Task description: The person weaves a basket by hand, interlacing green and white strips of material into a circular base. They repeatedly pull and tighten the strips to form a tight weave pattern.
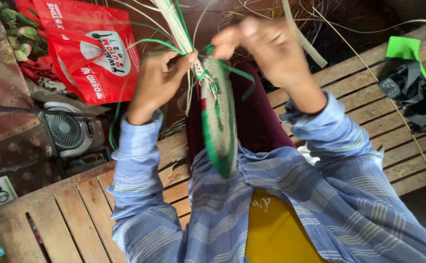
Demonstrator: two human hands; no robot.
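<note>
Head view, looking down along two blue striped sleeves (140, 165). One woven piece (219, 122), oval, cream with a green rim and red marks, standing on edge above the lap, between the two hands. Left hand (157, 83) closed around a bundle of pale and green strips (176, 22) rising from the top of the weave. Right hand (266, 48) blurred, fingers curled at the same top end, pinching what looks like a green strip; exact grip hard to tell. Hands close together, just apart, both at the upper tip of the piece.

One slatted wooden bench (76, 214) underneath, its slats bare to the lower left, its front edge running toward the upper right. One red carrier bag (88, 48) near the left hand, one small grey fan (69, 131) below it. One bright green sheet (405, 48) and one heap of black strapping (413, 92) on the bench far right, well apart from the right hand. Loose pale reeds (408, 122) trailing across the slats there.
</note>
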